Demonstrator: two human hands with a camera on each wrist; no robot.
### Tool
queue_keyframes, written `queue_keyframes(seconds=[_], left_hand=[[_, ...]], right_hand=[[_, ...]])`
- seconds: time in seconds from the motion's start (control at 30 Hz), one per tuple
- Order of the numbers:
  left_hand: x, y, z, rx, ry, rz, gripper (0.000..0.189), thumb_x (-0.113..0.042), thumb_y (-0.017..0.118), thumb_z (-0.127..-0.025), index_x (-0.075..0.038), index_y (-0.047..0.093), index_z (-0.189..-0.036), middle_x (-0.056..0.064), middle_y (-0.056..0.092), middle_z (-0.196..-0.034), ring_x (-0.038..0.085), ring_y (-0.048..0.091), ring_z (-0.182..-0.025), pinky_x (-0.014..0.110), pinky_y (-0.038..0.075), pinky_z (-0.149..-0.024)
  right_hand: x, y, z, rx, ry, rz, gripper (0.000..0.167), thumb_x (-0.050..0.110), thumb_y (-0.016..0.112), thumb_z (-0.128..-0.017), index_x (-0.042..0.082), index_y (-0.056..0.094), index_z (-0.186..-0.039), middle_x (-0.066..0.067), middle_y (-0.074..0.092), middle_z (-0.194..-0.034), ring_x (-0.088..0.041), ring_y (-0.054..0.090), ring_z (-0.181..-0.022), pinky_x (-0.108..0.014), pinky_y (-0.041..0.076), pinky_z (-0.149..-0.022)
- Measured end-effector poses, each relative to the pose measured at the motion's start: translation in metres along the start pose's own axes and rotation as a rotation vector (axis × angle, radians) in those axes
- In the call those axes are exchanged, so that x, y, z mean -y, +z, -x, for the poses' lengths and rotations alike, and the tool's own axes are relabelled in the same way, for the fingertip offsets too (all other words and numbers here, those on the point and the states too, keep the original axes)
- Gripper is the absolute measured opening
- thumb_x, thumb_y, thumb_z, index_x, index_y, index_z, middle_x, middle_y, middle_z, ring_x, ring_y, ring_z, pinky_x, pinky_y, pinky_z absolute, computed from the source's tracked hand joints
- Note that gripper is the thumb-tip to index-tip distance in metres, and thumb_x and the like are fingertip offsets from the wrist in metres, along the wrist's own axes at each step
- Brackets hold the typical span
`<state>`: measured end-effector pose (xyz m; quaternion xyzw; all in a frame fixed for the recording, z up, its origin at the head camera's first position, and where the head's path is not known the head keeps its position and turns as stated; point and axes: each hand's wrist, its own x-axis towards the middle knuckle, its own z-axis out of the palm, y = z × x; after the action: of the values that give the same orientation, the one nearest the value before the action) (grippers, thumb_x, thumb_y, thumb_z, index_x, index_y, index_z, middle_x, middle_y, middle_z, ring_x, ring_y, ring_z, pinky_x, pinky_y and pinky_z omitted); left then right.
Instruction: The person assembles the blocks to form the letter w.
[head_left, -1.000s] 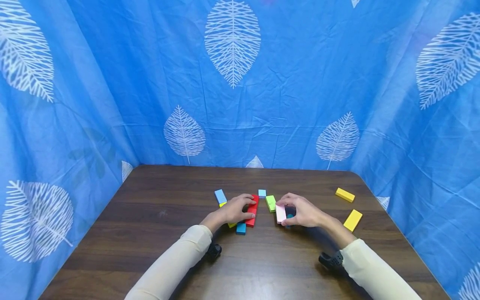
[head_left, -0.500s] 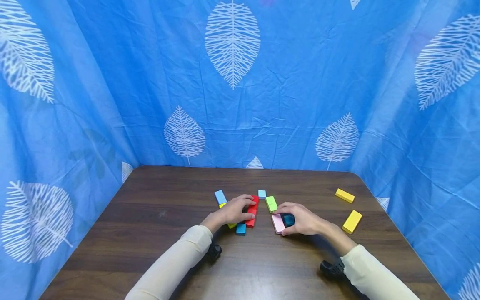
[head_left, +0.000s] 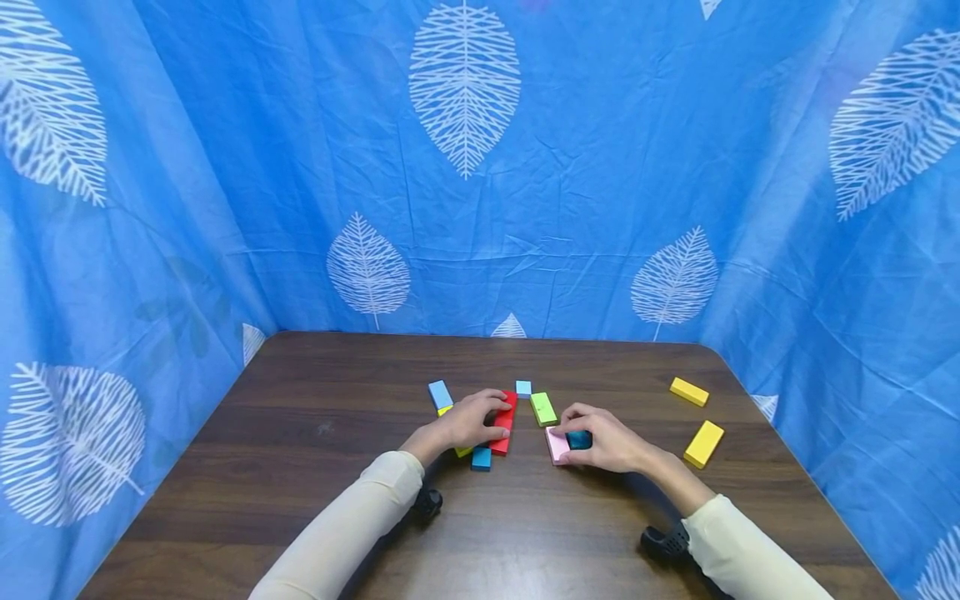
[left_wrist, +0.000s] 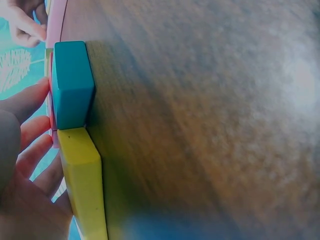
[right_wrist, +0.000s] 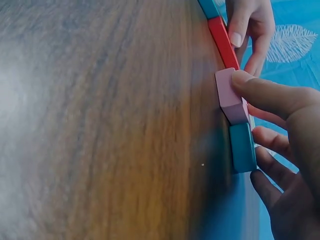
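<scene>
My right hand [head_left: 603,439] pinches a pink block [head_left: 556,447] between thumb and fingers, low at the table. A teal block [head_left: 578,440] lies just right of it, under the hand's arch, and shows again as a teal block [right_wrist: 243,150] in the right wrist view. My left hand [head_left: 467,419] rests by the red blocks [head_left: 501,433], thumb and fingertips touching them, fingers relaxed. Beside that hand are a smaller teal block [head_left: 482,458] and a yellow block [left_wrist: 85,185], partly hidden in the head view. A green block [head_left: 543,408] lies beyond the pink one.
Light blue blocks [head_left: 523,389] lie behind the red ones and at the back left. Two yellow blocks [head_left: 703,443] sit apart on the right of the brown wooden table [head_left: 315,500]. A blue curtain [head_left: 525,208] with leaf prints surrounds the table.
My right hand has brought the pink block down and nearer to me, then nudged it slightly. The left hand has stayed in place.
</scene>
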<state>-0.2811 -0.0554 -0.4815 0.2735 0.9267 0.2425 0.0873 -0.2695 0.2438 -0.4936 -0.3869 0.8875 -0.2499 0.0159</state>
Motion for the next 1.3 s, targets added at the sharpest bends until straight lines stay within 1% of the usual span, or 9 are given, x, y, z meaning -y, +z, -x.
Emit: queue_keyframes(seconds=[0.2,0.4,0.67,0.83,1.3], left_hand=[[-0.0009,-0.0018,0.0011,-0.004,0.001,0.005,0.051,-0.03,0.074,-0.098,-0.009,0.063,-0.143,0.008,0.049,-0.153,0.028,0.045,-0.14,0.046,0.04,-0.113],[-0.0018,-0.0026,0.0015,0.0,-0.007,0.008,0.052,-0.031,0.074,-0.098,-0.009,0.062,-0.144,0.008,0.048,-0.153,0.028,0.044,-0.14,0.046,0.04,-0.113],[-0.0008,-0.0016,0.0014,-0.002,-0.014,0.021,0.052,-0.031,0.075,-0.098,-0.01,0.063,-0.144,0.007,0.048,-0.153,0.028,0.044,-0.14,0.046,0.041,-0.113],[-0.0009,-0.0015,0.0027,-0.004,-0.01,0.017,0.052,-0.031,0.075,-0.097,-0.01,0.063,-0.144,0.007,0.048,-0.154,0.028,0.044,-0.14,0.046,0.042,-0.112],[-0.0023,-0.0007,0.0031,-0.008,-0.018,0.022,0.052,-0.03,0.075,-0.097,-0.011,0.063,-0.143,0.007,0.048,-0.154,0.028,0.044,-0.14,0.046,0.043,-0.111]], right_hand=[[-0.0046,0.0002,-0.0004,-0.025,-0.003,-0.005,0.037,0.036,0.083,-0.09,0.013,0.079,-0.119,0.001,0.063,-0.119,-0.019,0.059,-0.105,-0.043,0.053,-0.09],[-0.0054,0.0014,-0.0013,-0.054,-0.015,-0.003,0.034,0.036,0.083,-0.09,0.014,0.08,-0.116,0.0,0.065,-0.122,-0.021,0.06,-0.108,-0.048,0.053,-0.092],[-0.0026,0.0014,-0.0017,-0.051,0.015,0.004,0.035,0.037,0.082,-0.09,0.014,0.08,-0.117,-0.003,0.065,-0.124,-0.025,0.061,-0.111,-0.053,0.051,-0.095],[-0.0014,0.0017,-0.0015,-0.049,0.018,0.008,0.034,0.036,0.082,-0.091,0.014,0.079,-0.116,-0.003,0.065,-0.125,-0.028,0.06,-0.113,-0.056,0.049,-0.097],[-0.0025,0.0045,-0.0003,-0.059,0.038,0.016,0.034,0.038,0.081,-0.091,0.015,0.079,-0.115,-0.004,0.065,-0.125,-0.029,0.06,-0.114,-0.058,0.048,-0.098]])
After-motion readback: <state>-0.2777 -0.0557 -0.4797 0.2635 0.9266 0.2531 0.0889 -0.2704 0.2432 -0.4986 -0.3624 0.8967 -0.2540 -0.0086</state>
